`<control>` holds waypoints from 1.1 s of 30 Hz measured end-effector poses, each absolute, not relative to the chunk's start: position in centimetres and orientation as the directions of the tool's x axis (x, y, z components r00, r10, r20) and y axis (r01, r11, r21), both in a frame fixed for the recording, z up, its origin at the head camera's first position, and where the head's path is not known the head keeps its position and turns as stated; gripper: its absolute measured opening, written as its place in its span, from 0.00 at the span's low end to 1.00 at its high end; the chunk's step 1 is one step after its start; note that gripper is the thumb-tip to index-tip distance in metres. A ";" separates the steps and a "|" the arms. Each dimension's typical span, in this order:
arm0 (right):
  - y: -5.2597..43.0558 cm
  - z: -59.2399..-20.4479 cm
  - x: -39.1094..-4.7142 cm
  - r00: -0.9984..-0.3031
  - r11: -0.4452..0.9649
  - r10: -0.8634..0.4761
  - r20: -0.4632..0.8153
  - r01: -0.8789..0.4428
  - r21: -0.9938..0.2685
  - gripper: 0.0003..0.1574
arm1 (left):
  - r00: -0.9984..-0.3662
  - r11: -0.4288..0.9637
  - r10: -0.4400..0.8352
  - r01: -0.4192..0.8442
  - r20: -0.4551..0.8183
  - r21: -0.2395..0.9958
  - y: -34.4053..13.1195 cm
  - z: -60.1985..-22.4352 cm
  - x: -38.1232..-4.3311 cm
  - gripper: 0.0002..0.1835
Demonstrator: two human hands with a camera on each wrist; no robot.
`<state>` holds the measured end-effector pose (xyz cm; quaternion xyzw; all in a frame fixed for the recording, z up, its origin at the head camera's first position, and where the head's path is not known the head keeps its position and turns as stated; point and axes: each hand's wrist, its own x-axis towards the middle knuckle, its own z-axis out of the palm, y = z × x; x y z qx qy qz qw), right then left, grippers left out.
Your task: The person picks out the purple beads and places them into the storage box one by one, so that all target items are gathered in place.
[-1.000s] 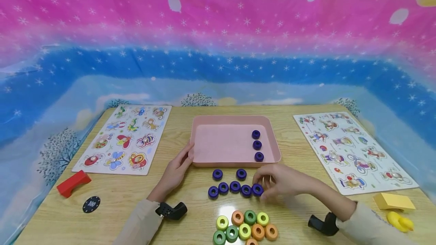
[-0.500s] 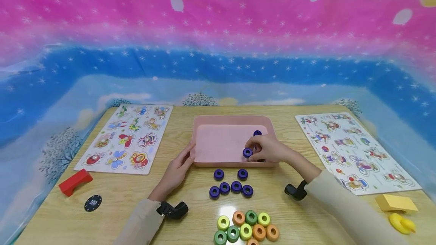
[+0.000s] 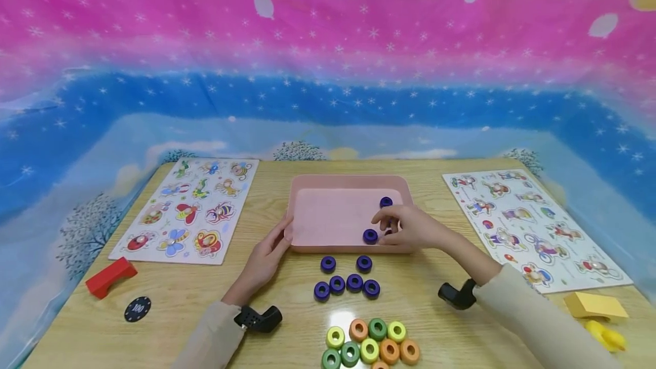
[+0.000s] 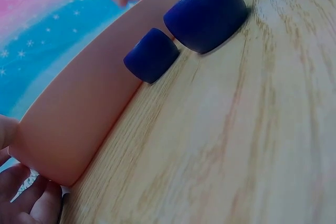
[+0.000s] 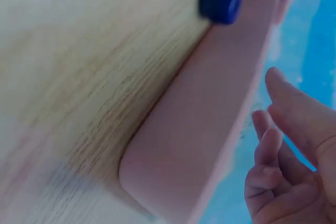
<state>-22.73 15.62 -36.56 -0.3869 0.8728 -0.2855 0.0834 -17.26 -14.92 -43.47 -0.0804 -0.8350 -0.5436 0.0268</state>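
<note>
My left hand holds the pink tray at its left front corner; in the left wrist view its thumb lies at the rim and its fingers curl by the corner. Over the tray's right side is my right hand, thumb and fingers apart and nothing between them. A purple ring bead lies on the tray floor just left of its fingertips. Another purple bead shows beyond the hand, which partly hides others. Several purple beads sit on the table before the tray.
Nearer the front are several yellow, green and orange ring beads. Picture puzzle boards lie left and right. A red block and black chip are at left, a yellow block and yellow duck at right.
My right hand took a purple bead from the right end of the table row, carried it into the tray, set it down and let go. The left hand stays at the tray corner.
</note>
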 end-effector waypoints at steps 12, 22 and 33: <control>15.5 -37.9 -17.2 -0.629 0.518 -0.777 -0.042 -0.599 -0.611 0.20 | -0.982 0.400 0.110 0.185 0.153 0.898 -15.0 -43.6 -17.3 0.22; 14.5 -38.8 -16.6 -0.635 0.541 -0.771 -0.052 -0.609 -0.580 0.18 | -0.986 0.397 0.108 0.159 0.126 0.904 -14.9 -43.6 -17.2 0.22; 15.5 -35.4 -23.1 -0.727 0.579 -0.673 0.137 -0.633 -0.514 0.19 | -0.984 0.397 0.107 0.171 0.139 0.902 -14.9 -43.5 -17.2 0.22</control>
